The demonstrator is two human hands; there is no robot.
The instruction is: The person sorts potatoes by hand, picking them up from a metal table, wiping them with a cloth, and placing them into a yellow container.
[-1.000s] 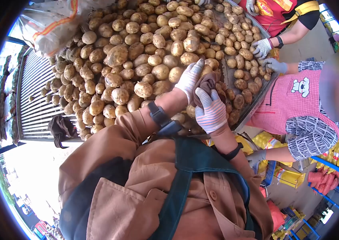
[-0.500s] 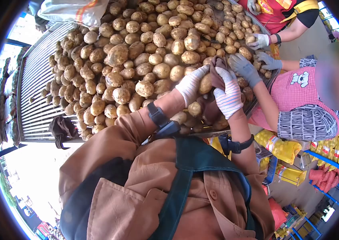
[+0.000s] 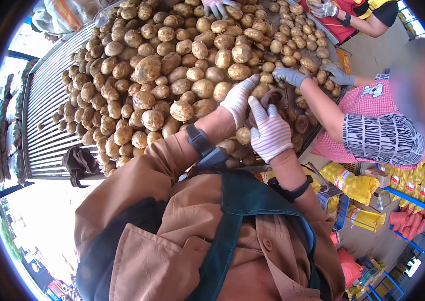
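In the head view my left hand [image 3: 240,103], in a striped white glove, is closed round a potato, mostly hidden between my two hands. My right hand [image 3: 272,131], gloved the same way, sits close beside it with its fingers pressed in against a dark brown cloth [image 3: 274,97]. Part of the cloth sticks out past the right fingers. Both hands are over a big heap of soil-marked potatoes [image 3: 181,110], near the heap's front right side.
The potatoes lie on a slatted metal table [image 3: 46,120], with another dark cloth [image 3: 78,161] at its front left. A co-worker's grey gloved hand [image 3: 290,77] reaches in close on my right. Another person's gloved hand [image 3: 217,7] touches the far potatoes. Yellow net bags [image 3: 350,185] stand at right.
My right hand has shifted left and turned beside my left hand, and the cloth has bunched up. The co-worker's grey glove has moved left, and another gloved hand has appeared at the far edge.
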